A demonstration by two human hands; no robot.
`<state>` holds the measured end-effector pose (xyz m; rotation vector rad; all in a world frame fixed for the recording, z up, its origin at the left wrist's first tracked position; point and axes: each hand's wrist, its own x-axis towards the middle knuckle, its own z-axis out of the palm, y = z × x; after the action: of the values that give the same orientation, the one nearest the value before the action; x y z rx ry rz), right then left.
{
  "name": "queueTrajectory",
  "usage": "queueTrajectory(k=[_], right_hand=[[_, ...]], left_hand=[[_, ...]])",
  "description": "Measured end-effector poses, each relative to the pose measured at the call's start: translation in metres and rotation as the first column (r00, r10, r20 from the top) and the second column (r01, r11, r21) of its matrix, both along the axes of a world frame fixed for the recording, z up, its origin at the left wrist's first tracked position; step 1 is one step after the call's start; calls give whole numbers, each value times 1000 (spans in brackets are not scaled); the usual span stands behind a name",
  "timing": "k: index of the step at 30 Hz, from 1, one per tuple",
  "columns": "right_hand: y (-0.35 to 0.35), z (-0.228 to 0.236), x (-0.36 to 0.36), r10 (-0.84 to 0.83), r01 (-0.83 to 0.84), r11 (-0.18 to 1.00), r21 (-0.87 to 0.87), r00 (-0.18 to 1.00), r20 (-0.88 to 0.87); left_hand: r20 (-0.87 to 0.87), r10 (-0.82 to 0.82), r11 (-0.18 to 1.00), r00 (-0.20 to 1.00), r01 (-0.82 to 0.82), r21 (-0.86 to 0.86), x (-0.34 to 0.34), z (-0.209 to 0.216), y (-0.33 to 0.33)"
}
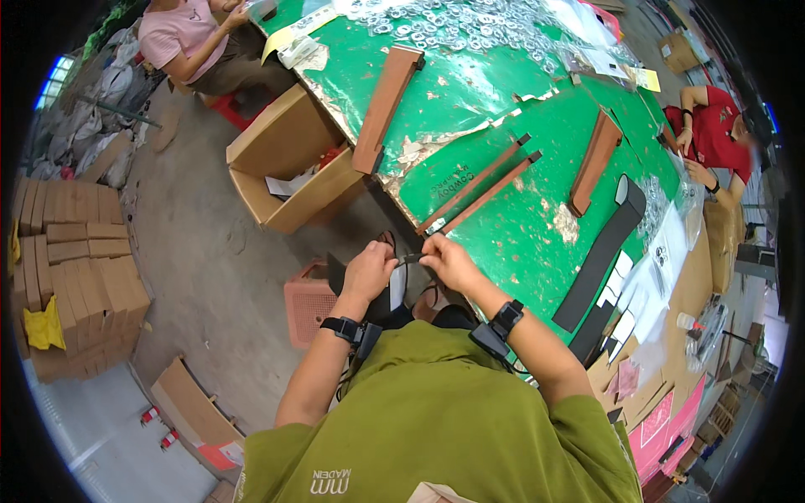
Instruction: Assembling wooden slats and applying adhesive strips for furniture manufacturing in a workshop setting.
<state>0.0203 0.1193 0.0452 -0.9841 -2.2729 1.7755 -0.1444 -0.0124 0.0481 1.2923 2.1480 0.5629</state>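
Observation:
Both hands meet over the near edge of the green table (495, 243). Between them is a short dark strip (411, 258), its kind too small to make out. My left hand (370, 270) has its fingers closed around the strip's left end. At the other end, my right hand (451, 261) pinches it between thumb and fingers. Just beyond the right hand, two narrow brown strips (490, 189) with dark ends lie side by side. Wider brown tapered pieces lie farther off, one at the left table edge (390, 109) and one to the right (595, 163).
An open cardboard box (293, 159) stands left of the table, near a pink plastic stool (309, 310). Many metal rings (453, 25) cover the table's far end. A long black strip (599, 251) lies at right. Two people sit nearby, in a pink shirt (180, 33) and a red shirt (721, 134).

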Motion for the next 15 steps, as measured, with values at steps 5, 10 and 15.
queueTrajectory(k=[5,10,15], right_hand=[[21,-12,-1,-119,132,964,-231,990,73],[24,-3,-11,-147,173,916,-362,984,97],[28,-17,-8,-321,315,926,210,947,-7]], left_hand=[[-65,-130,979,989,139,147,14,16,23],[-158,-109,959,981,146,242,15,6,32],[-179,-109,966,978,146,213,14,-3,44]])
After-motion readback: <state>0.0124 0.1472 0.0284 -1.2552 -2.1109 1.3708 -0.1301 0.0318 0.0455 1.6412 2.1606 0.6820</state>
